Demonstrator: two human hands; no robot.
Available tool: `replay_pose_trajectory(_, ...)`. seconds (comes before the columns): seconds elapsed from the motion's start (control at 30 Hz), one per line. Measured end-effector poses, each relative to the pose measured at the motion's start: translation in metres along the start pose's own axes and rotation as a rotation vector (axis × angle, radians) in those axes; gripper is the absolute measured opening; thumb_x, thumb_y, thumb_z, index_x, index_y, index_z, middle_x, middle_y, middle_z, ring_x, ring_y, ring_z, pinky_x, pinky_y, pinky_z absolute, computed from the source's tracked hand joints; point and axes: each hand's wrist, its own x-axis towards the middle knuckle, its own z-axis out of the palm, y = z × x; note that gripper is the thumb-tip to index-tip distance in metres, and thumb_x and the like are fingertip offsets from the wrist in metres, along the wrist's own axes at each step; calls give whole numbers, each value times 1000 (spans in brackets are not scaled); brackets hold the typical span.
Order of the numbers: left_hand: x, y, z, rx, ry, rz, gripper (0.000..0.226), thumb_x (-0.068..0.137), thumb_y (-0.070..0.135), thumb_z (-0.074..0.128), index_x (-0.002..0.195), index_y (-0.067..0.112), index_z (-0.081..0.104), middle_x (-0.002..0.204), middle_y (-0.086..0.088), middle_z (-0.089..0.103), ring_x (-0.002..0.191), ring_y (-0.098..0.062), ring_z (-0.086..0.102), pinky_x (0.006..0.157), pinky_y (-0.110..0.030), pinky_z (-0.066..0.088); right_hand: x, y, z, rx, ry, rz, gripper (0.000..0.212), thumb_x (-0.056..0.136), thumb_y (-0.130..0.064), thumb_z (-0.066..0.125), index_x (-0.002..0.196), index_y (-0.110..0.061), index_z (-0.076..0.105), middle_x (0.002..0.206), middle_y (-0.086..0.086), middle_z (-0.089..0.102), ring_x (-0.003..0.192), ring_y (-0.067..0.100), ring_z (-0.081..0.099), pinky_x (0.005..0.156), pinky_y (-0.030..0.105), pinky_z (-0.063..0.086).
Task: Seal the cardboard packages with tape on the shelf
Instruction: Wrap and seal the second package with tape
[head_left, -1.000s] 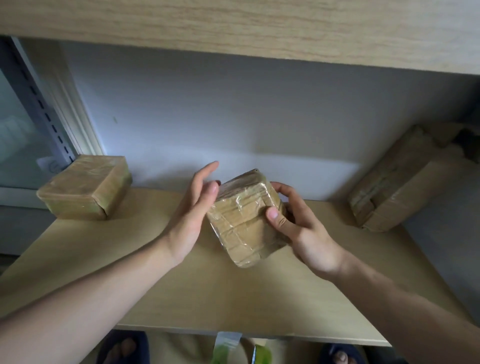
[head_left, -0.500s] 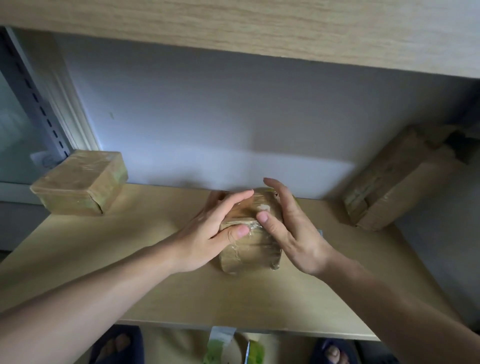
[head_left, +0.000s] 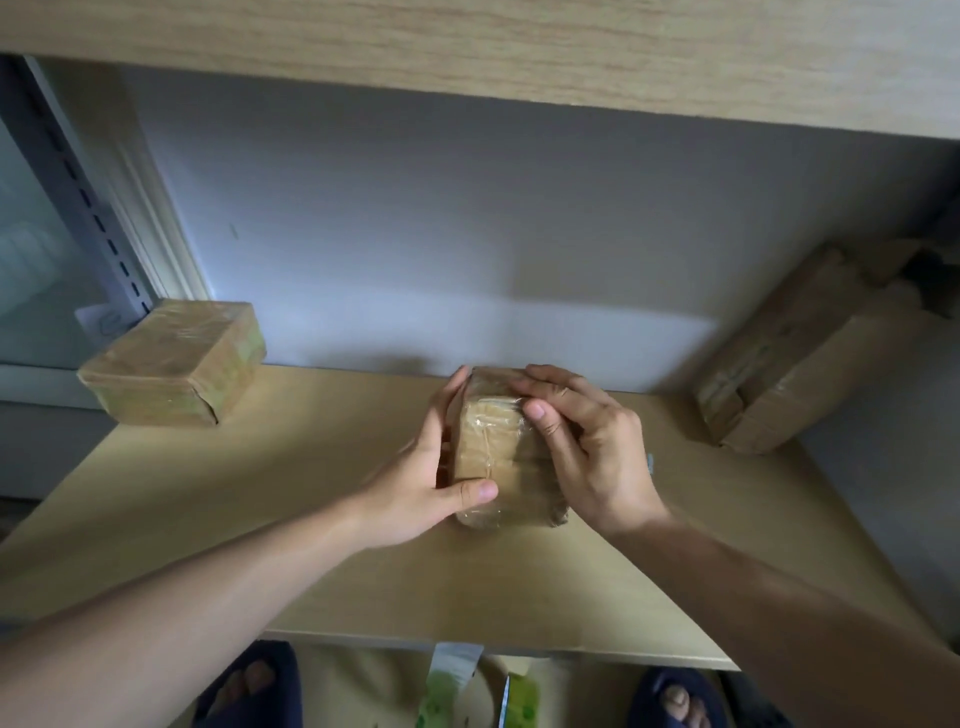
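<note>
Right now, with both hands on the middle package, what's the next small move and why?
Probably rub the right hand thumb down along the tape on the package to flatten it. The left hand already steadies the package on the shelf, and the shiny tape on top looks wrinkled. I can't tell whether any edge is loose.

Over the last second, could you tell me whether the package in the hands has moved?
Yes. The held package, earlier tilted up off the shelf, now stands on it, closer to the back wall, with the left hand and right hand around it.
</note>
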Motion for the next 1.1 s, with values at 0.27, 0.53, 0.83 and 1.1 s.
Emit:
replay_pose_trajectory(0.27, 3, 21, -14, 251, 1, 92, 82, 101, 49, 49, 155, 56, -12, 163, 26, 9, 154, 3, 6, 129, -38, 13, 11, -4, -18, -186, -320, -27, 56, 105, -54, 37, 158, -38, 34, 156, -5, 45, 145, 15, 39, 119, 39, 34)
replay_pose_trajectory(0.53, 3, 16, -11, 64, 72, 37, 96, 84, 35, 83, 155, 47, 20, 145, 34, 47, 135, 7, 46, 112, -23, 41, 0, 8, -14, 75, -122, 109, 38, 110, -30, 42, 145, -34, 54, 147, -18, 57, 140, 2, 48, 117, 41, 41)
replay_pose_trajectory(0.83, 5, 13, -21, 220, 126, 100, 84, 83, 14, 80, 149, 45, 38, 147, 22, 47, 137, -1, 46, 113, -25, 38, -3, -2, -19, 84, -275, 190, 47, 106, -48, 36, 150, -37, 46, 145, -13, 51, 141, 6, 41, 119, 34, 34)
replay_pose_trajectory(1.1, 6, 7, -2, -210, 165, -26, 115, 74, 23, 87, 160, 40, 13, 142, 15, 59, 131, -4, 56, 109, -21, 43, -2, -10, -7, 374, -171, 493, 74, 87, -55, 65, 153, -45, 33, 143, -15, 50, 130, -7, 47, 115, 34, 41)
